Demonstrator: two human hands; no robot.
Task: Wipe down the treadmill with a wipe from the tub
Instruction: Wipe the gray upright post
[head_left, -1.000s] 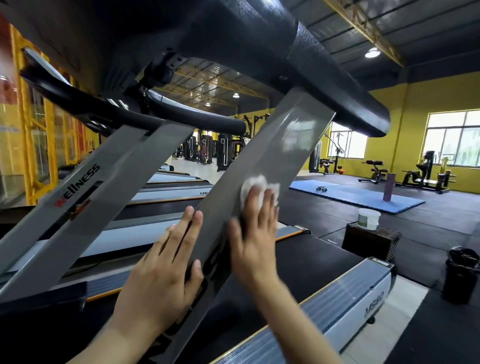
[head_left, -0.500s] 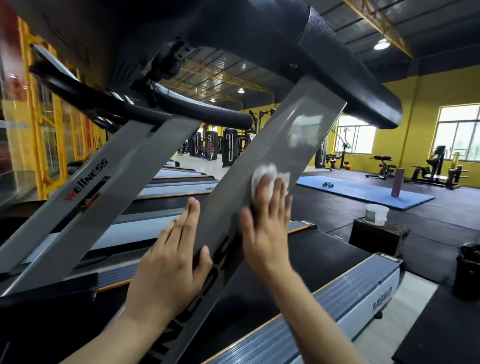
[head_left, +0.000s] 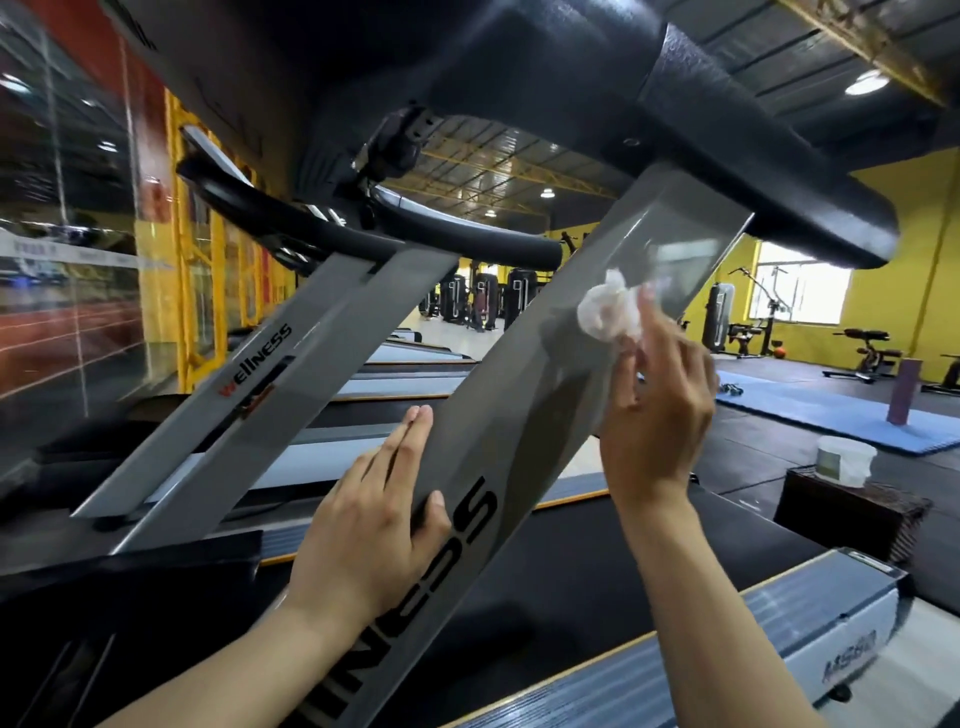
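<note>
Yellow-walled gym, treadmill upright (head_left: 524, 415) | right hand (head_left: 655, 410) pinches crumpled wipe (head_left: 608, 310) against it — soft, light, likely damp; bunch it in fingertips | left hand (head_left: 376, 525) flat, steadying upright — tub (head_left: 844, 460) on stand behind

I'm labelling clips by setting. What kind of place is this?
Almost certainly a gym: a row of treadmills stretches away on the left, weight machines stand along the far wall, and a workout bench sits beside a blue floor mat.
</note>
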